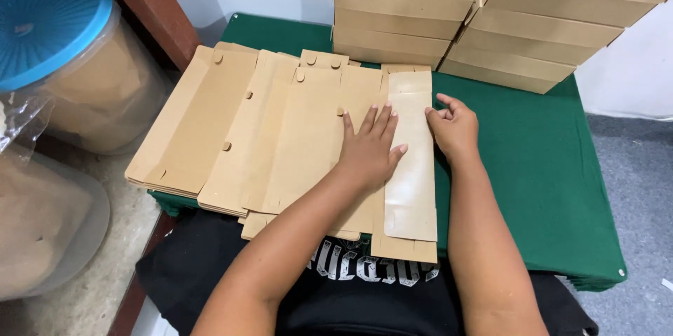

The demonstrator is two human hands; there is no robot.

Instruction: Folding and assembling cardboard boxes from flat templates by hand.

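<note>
bright, even light | soft shadows | sharp focus | slight edge distortion

The head camera is looking steeply down from close above the worktop (533,168), facing forward toward the stacked boxes (403,10) behind it.

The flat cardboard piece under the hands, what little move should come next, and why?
Probably the right hand should fold the side flap over: the left hand lies flat on the cardboard blank, and the right hand's fingers curl at its edge.
</note>
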